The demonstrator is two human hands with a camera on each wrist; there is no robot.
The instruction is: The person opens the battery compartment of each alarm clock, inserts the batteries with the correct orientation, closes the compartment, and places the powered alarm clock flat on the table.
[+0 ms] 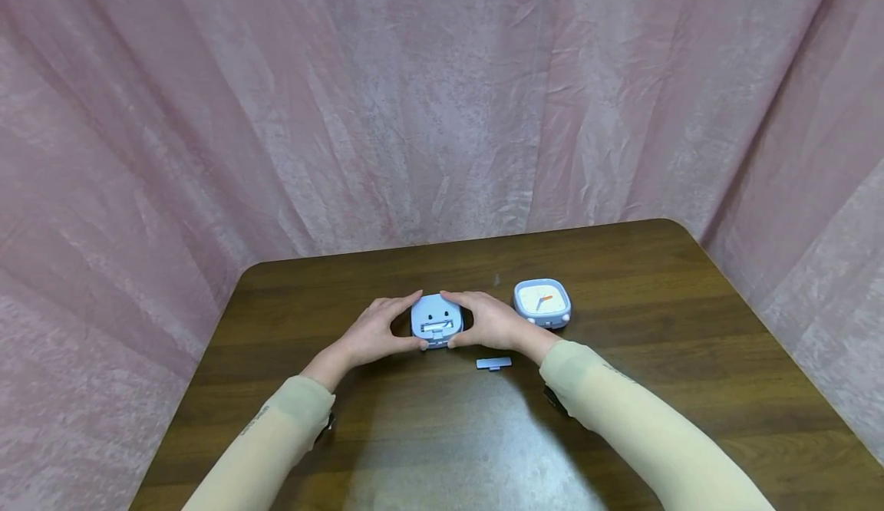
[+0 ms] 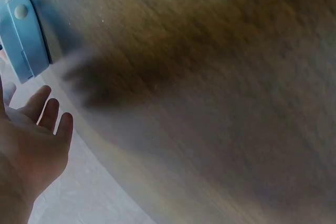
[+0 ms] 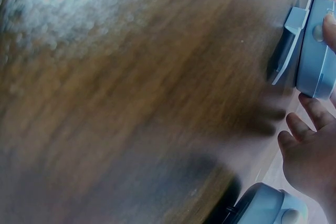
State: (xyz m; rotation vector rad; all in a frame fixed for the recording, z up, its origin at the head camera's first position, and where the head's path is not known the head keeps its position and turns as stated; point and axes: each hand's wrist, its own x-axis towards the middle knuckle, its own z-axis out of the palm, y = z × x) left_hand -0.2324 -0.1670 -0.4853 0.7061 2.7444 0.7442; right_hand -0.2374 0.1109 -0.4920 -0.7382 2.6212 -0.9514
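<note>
A light-blue alarm clock (image 1: 437, 310) lies with its back up, two dark dots above an uncovered battery slot with something whitish in it. My left hand (image 1: 373, 331) grips its left side between thumb and index finger. On the right side, my right hand (image 1: 492, 322) holds it the same way, thumb at the near edge. In the left wrist view, the clock's blue side (image 2: 26, 35) shows, the other left fingers apart from it. A slim blue battery cover (image 1: 493, 363) lies on the table, nearer than the clock, below my right wrist.
A second blue alarm clock (image 1: 542, 301) with a white dial and an orange hand lies face up beyond my right wrist. The brown wooden table (image 1: 331, 273) has rounded far corners. Pink curtains (image 1: 442, 112) hang behind it and at both sides.
</note>
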